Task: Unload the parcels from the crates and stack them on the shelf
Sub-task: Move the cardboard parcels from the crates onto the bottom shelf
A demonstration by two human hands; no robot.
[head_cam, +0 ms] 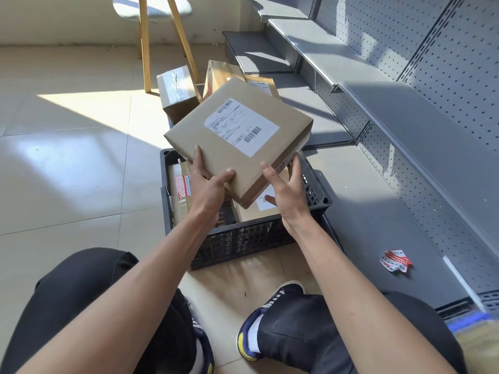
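Pale floor tiles (67,157) lit by patches of sun fill the left side, seen from above by a crouching person whose dark trouser knees and shoes frame the bottom edge. Further back stands a stool (151,36) with wooden legs, and near it a taped cardboard box (176,94) sits beside other parcels. At centre, a black plastic crate (243,238) rests on the floor with several parcels still inside. Above it, both hands hold a flat brown parcel (237,141) with a white shipping label, tilted with its far edge raised, probably so it clears the crate. The left hand (208,187) grips the near left edge, thumb on top and fingers curled beneath; the right hand (283,193) clasps the near right corner, fingers spread along the side. To the right, grey metal shelves (405,125) with a perforated back panel wait just beside the crate, and a crumpled red and white scrap (395,260) lies on the lowest one.
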